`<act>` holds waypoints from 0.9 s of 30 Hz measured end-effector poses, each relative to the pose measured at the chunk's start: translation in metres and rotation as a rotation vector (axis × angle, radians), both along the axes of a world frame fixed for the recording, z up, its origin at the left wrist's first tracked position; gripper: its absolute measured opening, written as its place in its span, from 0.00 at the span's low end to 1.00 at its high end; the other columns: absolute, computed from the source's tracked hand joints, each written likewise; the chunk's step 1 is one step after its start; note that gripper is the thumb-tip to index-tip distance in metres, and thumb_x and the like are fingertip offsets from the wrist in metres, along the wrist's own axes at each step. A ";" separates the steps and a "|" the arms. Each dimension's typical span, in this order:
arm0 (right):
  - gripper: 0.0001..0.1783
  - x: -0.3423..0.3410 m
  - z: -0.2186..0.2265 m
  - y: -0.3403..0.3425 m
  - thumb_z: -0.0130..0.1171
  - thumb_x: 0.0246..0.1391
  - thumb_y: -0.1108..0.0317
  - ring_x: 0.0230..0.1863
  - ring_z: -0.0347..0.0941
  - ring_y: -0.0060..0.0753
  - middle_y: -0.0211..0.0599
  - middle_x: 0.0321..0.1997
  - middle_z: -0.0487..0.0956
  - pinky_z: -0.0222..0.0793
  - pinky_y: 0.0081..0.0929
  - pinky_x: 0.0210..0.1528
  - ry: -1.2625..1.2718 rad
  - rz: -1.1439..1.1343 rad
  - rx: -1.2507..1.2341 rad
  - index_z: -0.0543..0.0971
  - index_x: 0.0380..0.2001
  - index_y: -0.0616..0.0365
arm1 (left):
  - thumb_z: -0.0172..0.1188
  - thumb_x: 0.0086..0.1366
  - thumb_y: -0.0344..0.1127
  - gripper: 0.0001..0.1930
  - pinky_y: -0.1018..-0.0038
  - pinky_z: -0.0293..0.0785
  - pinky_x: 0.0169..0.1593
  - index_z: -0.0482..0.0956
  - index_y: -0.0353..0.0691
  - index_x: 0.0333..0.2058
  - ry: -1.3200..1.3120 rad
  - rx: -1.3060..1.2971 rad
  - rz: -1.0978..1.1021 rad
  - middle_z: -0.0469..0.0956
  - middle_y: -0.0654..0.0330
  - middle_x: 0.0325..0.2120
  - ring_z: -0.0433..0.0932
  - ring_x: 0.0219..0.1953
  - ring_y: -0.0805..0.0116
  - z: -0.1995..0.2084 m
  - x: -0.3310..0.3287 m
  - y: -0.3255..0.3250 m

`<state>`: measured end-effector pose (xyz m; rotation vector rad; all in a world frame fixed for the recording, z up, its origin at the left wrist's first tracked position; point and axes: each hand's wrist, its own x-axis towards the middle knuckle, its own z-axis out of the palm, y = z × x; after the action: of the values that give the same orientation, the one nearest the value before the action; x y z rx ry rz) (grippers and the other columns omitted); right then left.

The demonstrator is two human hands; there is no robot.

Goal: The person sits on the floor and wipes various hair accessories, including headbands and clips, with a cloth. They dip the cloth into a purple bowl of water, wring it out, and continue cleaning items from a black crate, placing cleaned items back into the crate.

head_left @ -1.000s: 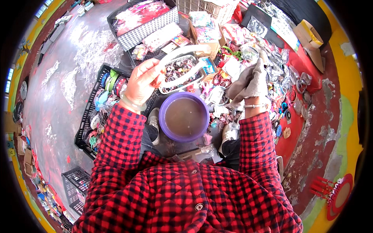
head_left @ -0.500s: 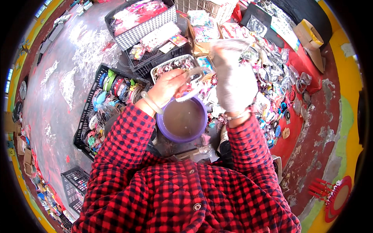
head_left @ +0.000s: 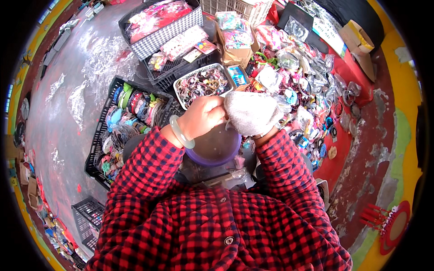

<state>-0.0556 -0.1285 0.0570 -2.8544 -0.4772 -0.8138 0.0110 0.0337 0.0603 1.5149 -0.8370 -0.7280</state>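
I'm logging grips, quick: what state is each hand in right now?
Left hand: fingers bent, at the grey cloth's edge; whether it grips anything cannot be told.
Right hand: covered by that cloth; open or closed cannot be told.

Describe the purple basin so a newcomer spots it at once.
Find the red checked jacket across the bottom. Above it, partly hidden beneath the left hand and the cloth-covered right hand, is the basin. Its round purple rim and brownish liquid set it apart from the rectangular black crate to the left and white basket above.
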 end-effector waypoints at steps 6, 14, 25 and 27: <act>0.05 0.000 0.006 -0.006 0.54 0.36 0.64 0.20 0.72 0.35 0.33 0.19 0.71 0.66 0.31 0.18 0.088 -0.040 -0.075 0.74 0.20 0.50 | 0.55 0.60 0.31 0.10 0.83 0.59 0.23 0.69 0.33 0.23 -0.268 0.027 0.006 0.64 0.70 0.15 0.60 0.22 0.85 0.010 0.000 0.004; 0.16 0.004 0.003 -0.021 0.59 0.25 0.66 0.28 0.71 0.43 0.38 0.27 0.72 0.69 0.34 0.30 0.144 -0.113 -0.039 0.75 0.27 0.53 | 0.54 0.60 0.30 0.05 0.85 0.60 0.25 0.73 0.34 0.28 -0.108 -0.018 0.031 0.70 0.68 0.21 0.64 0.22 0.85 0.006 0.010 0.011; 0.10 0.029 -0.032 -0.059 0.49 0.46 0.64 0.38 0.70 0.36 0.30 0.31 0.74 0.64 0.27 0.41 0.295 -0.445 -0.250 0.74 0.32 0.53 | 0.47 0.64 0.31 0.11 0.80 0.63 0.34 0.68 0.32 0.42 0.343 -0.356 0.169 0.71 0.63 0.26 0.68 0.28 0.77 -0.005 0.029 0.017; 0.11 0.031 -0.022 -0.050 0.46 0.50 0.64 0.42 0.69 0.36 0.31 0.37 0.73 0.63 0.28 0.46 0.334 -0.330 -0.252 0.72 0.37 0.52 | 0.46 0.64 0.30 0.11 0.78 0.66 0.39 0.67 0.32 0.43 0.333 -0.319 0.190 0.72 0.61 0.29 0.70 0.32 0.74 -0.014 0.025 0.008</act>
<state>-0.0242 -0.1790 0.0355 -3.2670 -0.0677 -0.3148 0.0364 0.0420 0.0466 1.1305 -0.5205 -0.6478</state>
